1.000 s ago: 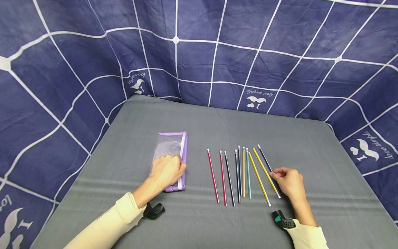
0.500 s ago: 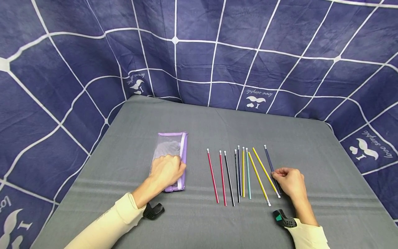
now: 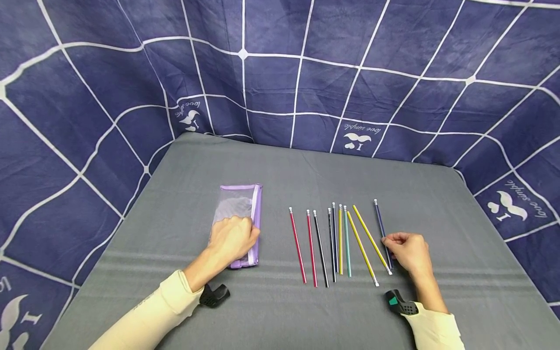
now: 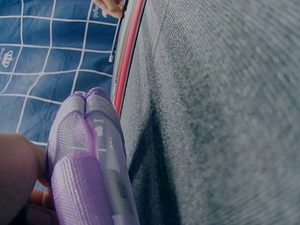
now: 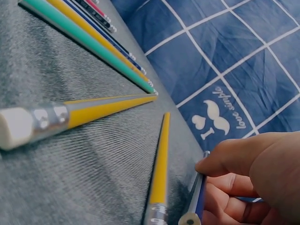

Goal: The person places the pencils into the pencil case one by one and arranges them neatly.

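Observation:
On the left of the grey table lies a clear pencil case [image 3: 238, 194] with purple trim and a zip along its right side. My left hand [image 3: 234, 239] is curled on it near the zip, and the fingertips are hidden in the head view. In the left wrist view the case's purple fabric end [image 4: 82, 164] bulges beside the thumb [image 4: 18, 173]. My right hand [image 3: 409, 251] pinches a dark blue pencil [image 3: 379, 218] between thumb and index finger, right of the other pencils. A yellow pencil [image 5: 161, 173] lies just left of the held one.
Two red pencils [image 3: 311, 248], a black pencil [image 3: 321, 248], a teal pencil [image 3: 347, 243] and several other pencils lie in a loose row between the hands. A blue cloth [image 3: 271, 82] with white lines hangs behind and beside the table [image 3: 306, 170].
My right hand has swung the dark blue pencil's eraser end to the right, away from the yellow pencil, and shifted slightly right. My left hand stays on the pencil case.

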Demonstrator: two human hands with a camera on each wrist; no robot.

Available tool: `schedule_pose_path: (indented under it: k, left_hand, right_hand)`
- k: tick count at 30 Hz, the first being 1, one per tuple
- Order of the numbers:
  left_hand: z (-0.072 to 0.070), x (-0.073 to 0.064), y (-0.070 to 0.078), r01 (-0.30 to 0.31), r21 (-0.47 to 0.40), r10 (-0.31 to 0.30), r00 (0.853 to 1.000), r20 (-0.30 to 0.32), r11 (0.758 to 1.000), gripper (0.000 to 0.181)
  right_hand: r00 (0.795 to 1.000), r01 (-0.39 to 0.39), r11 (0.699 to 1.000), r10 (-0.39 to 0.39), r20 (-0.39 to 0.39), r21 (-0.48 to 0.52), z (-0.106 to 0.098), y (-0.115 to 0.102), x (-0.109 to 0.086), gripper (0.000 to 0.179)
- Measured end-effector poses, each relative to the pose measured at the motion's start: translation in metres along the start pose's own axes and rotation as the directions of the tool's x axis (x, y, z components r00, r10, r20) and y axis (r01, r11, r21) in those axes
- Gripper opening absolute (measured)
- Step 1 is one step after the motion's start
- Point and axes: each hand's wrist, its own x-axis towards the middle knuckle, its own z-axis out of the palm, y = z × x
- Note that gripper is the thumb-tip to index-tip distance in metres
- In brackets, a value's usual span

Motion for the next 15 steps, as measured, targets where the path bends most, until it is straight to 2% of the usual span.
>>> schedule_pose_path:
  k: [9,15]
  left_hand:
    - [-0.0004,-0.0007,-0.0001,-0.005,0.006,0.005,1.000,0.009,1.000,0.028]
    - [-0.0015,-0.0004,0.0007,-0.008,0.001,0.008,1.000,0.007,1.000,0.028]
  right_hand:
    - [1.000,-0.030,0.990,0.030,0.001,0.136,-0.0010,-0.0017,0.0026,0.021]
    - [0.999,-0.033,0.967,0.028,0.024,0.252,-0.0002,-0.0023,0.0033,0.024]
